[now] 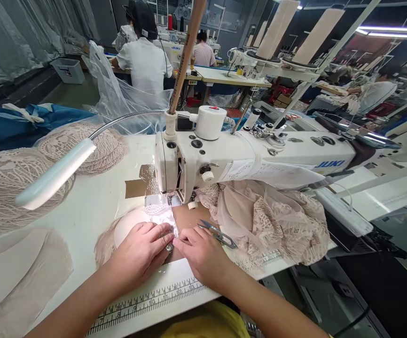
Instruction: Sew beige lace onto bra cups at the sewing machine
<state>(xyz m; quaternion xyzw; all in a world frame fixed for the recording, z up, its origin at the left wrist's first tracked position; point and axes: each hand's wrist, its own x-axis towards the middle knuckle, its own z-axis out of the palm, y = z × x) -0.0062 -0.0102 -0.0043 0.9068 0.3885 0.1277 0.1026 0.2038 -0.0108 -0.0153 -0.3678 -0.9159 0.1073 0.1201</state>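
A beige lace cup piece [129,226] lies under the head of the sewing machine [203,145], its lace edge brightly lit near the needle area. My left hand [146,246] rests over this piece, with thumb and fingertips closed on its right edge. Close beside it, my right hand [198,251] pinches the same edge, and the fingertips of both hands nearly meet. Thread snips [218,233] lie at an angle just past the right knuckles. The fabric right between the fingertips is partly hidden.
Stacked lace cups [83,145] and sheer pieces [23,272] lie on the left. A lamp [57,173] on a bent neck hangs over them. Gathered lace fabric [270,220] is heaped on the right. A ruler strip [147,300] runs along the front edge. Co-workers sit beyond.
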